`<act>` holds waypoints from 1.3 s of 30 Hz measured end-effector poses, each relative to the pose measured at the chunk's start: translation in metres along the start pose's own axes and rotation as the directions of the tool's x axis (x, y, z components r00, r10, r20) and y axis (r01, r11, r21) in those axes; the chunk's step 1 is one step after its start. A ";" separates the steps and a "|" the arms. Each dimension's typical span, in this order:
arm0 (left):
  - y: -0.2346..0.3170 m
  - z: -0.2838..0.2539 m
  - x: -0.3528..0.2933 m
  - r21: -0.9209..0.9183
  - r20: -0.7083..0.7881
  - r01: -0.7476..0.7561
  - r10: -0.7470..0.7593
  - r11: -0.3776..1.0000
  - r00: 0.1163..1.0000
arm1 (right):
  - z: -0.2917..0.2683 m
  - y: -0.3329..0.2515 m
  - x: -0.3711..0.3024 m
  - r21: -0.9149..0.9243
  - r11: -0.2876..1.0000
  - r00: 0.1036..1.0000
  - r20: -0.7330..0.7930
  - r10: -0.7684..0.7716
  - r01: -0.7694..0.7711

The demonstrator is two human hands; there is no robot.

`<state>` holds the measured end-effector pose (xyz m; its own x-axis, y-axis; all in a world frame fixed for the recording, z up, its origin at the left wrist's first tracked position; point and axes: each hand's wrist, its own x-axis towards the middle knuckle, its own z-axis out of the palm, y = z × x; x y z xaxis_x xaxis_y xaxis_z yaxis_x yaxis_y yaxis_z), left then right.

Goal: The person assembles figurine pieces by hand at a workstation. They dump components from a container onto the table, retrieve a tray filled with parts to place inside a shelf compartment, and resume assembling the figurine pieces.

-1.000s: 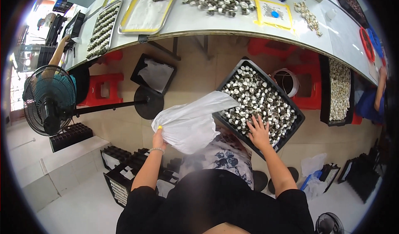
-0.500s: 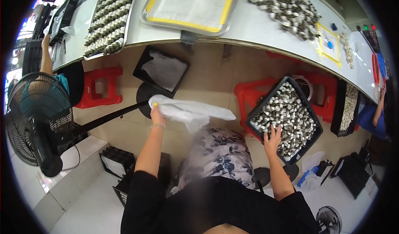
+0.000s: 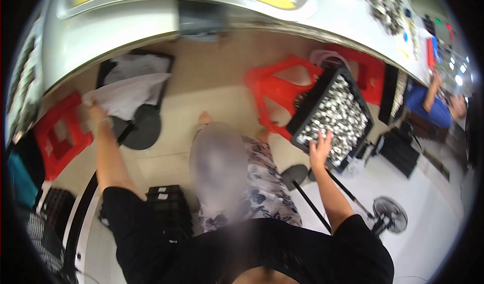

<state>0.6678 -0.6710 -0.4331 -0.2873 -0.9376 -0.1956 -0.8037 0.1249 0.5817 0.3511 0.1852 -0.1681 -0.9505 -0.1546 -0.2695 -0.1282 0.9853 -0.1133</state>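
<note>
My left hand is closed on the edge of a thin, limp white sheet, which looks like plastic film. The sheet hangs over a black tray on the floor side under the bench, partly covering the pale lining inside it. At the right, a black tray full of small silvery and dark parts sits tilted by a red stool. My right hand lies on the parts at the tray's near edge, fingers spread. What the small parts are I cannot make out.
A white workbench curves across the far side, bearing a metal tray and a heap of parts. Another red stool stands at left. Black crates and a fan are behind. A co-worker in blue is at right.
My left hand has carried the white sheet leftward to the lined black tray. My right hand stays on the parts. The whole view has shifted and turned.
</note>
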 end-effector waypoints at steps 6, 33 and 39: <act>0.055 0.087 -0.037 -0.059 0.174 -0.088 0.098 0.994 0.980 | -0.022 -0.005 -0.002 -0.062 0.988 0.989 0.040 0.141 -0.139; 0.603 0.234 -0.676 -0.084 0.743 -0.969 0.663 0.232 0.094 | -0.088 0.164 0.095 0.090 0.974 0.940 -0.293 -0.174 0.208; 0.579 0.233 -0.747 -0.287 0.752 -0.953 0.639 0.100 -0.160 | -0.086 0.205 0.015 0.191 0.954 0.972 -0.086 -0.220 0.233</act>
<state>0.2958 0.1778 -0.1342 -0.8598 0.4735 -0.1910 0.3429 0.8127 0.4712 0.2865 0.3911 -0.1135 -0.9199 -0.3604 -0.1544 -0.2892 0.8897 -0.3533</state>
